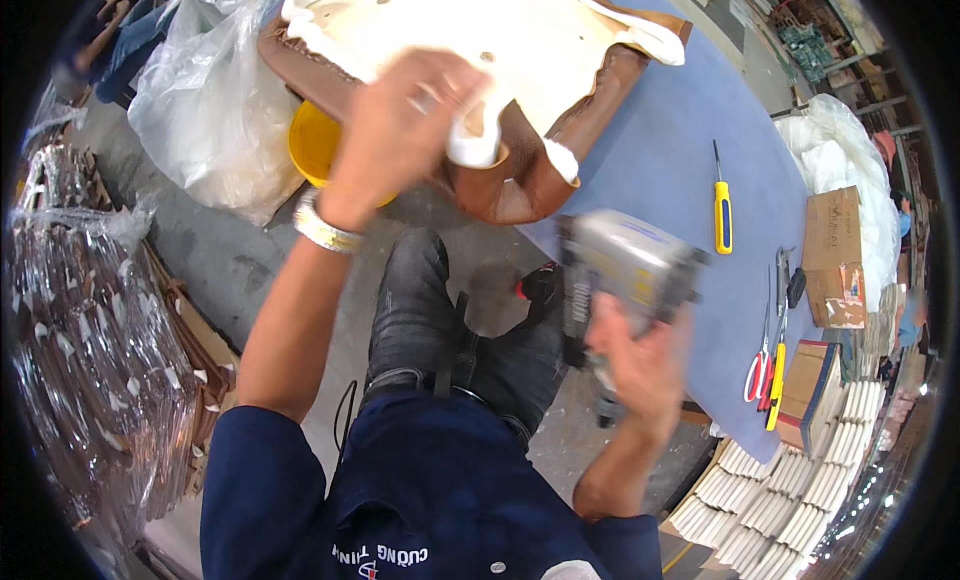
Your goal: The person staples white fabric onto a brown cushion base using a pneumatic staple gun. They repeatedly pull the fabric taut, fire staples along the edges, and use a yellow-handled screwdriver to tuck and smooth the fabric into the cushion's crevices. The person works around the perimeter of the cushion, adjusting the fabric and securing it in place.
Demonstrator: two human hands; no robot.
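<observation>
The left hand [405, 130] is laid flat and spread on the upturned seat panel [480, 50], pressing its brown leather cover [520, 180] near the edge closest to the body. Just below that hand a yellow bucket [312, 140] is seen. The right hand [640, 355] is closed around the grip of a grey staple gun [625, 260], blurred, apparently a pneumatic one. Beyond it, on the blue desk [660, 150], a yellow screwdriver [722, 205] and red-handled scissors [760, 365] are laid.
</observation>
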